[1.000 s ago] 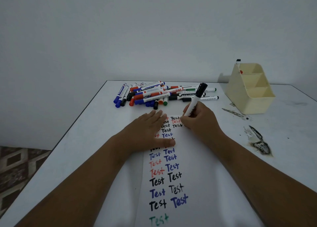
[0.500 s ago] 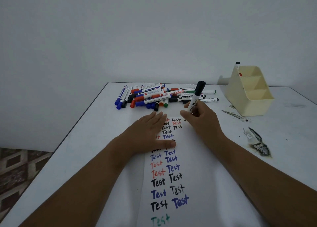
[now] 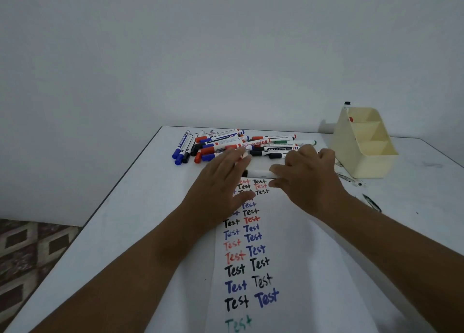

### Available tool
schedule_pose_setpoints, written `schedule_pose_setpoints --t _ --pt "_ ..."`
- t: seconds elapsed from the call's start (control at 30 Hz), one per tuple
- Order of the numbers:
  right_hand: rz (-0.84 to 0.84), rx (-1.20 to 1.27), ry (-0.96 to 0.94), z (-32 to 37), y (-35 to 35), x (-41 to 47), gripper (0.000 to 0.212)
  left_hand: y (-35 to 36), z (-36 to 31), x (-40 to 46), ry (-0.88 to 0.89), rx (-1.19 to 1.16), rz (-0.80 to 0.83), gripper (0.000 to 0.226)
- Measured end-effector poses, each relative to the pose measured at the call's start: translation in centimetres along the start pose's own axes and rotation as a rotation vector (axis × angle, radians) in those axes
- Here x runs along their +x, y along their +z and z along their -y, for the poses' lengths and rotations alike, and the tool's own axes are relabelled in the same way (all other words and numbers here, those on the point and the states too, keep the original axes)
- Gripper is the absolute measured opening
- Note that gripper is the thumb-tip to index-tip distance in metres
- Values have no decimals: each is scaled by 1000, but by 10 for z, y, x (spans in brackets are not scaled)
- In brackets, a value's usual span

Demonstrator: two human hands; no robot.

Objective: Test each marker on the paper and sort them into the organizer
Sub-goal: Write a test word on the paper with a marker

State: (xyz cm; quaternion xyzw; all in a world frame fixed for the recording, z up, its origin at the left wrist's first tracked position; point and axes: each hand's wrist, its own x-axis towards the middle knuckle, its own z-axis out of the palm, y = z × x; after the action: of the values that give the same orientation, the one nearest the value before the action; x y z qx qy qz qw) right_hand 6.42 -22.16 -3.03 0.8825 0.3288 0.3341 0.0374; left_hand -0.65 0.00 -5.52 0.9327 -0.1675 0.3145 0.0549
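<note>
Worktop (image 3: 125, 232) is showing white, a few dark smudges marking its right side. Paper (image 3: 313, 270) is lying lengthwise down the middle, running from near the marker pile toward the camera, two columns of handwritten "Test" in black, blue, red, and one green at the near end.

Organizer (image 3: 361, 161) is sitting at the far right of the worktop, cream plastic with stepped compartments; one black-tipped marker is standing in the rearmost compartment, a red bit also showing there.

Left hand (image 3: 221, 184) is hovering or resting over the paper's far left edge, fingers straight and spread, motion-blurred, gripping nothing visible.

Right hand (image 3: 308, 179) is sitting just beside it over the paper's far end, fingers curled, thumb and forefinger pinching one end of the marker.

Pile (image 3: 238, 144) of markers is lying at the far edge of the worktop just beyond both hands, white barrels with blue, red, black and green caps, mostly lying side to side and overlapping.

Marker (image 3: 258, 174) is lying roughly horizontal between the two hands, just past the paper's far edge, white barrel with a black end pointing toward the left hand; whether that end is capped is unclear from blur.
</note>
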Motion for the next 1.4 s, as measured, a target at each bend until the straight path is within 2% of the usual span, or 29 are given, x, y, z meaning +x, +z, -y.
schedule_pose_setpoints --t 0.17,0.27,0.37,0.57,0.7,0.77,0.9,1.03,1.13,1.2,1.4 --pt "-62 -42 -83 9 -4 -1 21 1 -2 0 -98 -70 62 69" --pt "-59 -41 -117 11 -7 -1 23 2 -1 0 -66 -2 87 50" --pt "-34 -41 -148 13 -9 -1 24 -1 -2 2 -111 -19 161 39" --pt "22 -45 -148 12 -13 -1 20 -7 -2 5 -195 -36 283 47" --pt "22 -20 -103 9 -11 -1 15 -11 -6 2 -334 -257 235 62" --pt "-9 150 3 6 -13 0 14 -8 -5 0 -417 -373 171 53" --pt "69 900 368 11 -29 2 18 -3 0 4 -520 -429 198 21" --pt "44 1408 510 17 -31 -2 13 -7 -1 8 -517 -361 269 29" --pt "-4 1750 627 23 -34 -6 11 -13 -1 9 -459 -308 254 35" --pt "-17 1807 644 27 -35 -8 11 -16 0 8 -450 -327 239 35" --pt "-54 1762 593 36 -35 -10 15 -21 -5 8 -487 -383 261 29"
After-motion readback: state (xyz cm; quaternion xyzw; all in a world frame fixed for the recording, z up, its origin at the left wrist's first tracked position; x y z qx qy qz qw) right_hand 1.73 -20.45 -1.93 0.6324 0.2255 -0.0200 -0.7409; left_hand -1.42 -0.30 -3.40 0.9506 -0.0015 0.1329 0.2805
